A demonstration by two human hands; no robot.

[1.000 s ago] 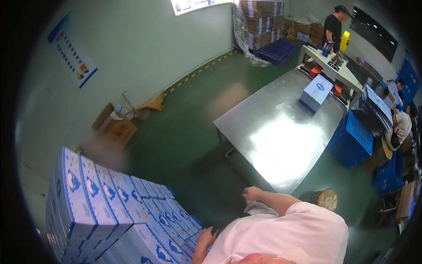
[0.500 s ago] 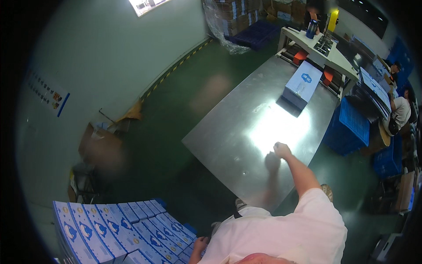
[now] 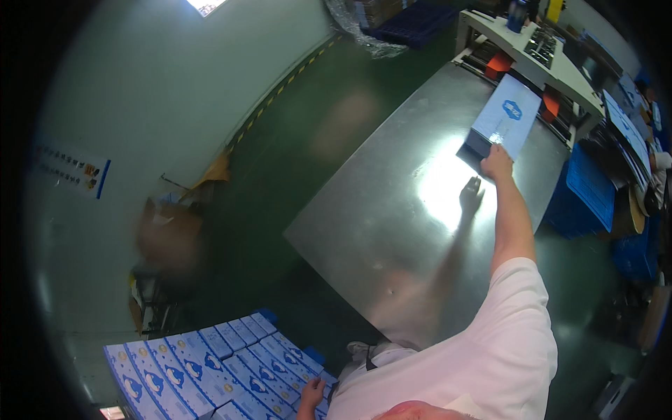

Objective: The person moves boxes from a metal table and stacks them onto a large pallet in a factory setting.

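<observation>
A long white-and-blue carton lies on the metal table, its far end close to the machine. My right arm is stretched out over the table. At the carton's near end, my right hand has its fingers bent over the top edge, closed against it. My left hand hangs low, beside the stacked white-and-blue cartons at the lower left. Its fingers are loosely apart and nothing shows in them.
A pale machine frame with orange parts and rollers spans the table's far end. Blue plastic crates stand off the right side. Along the left wall are an open brown box and yellow-black floor tape. A dark blue pallet lies far back.
My right hand has moved forward from above the mid-table to the carton's near end. My left hand stays by the stacked cartons. The view has shifted slightly.
</observation>
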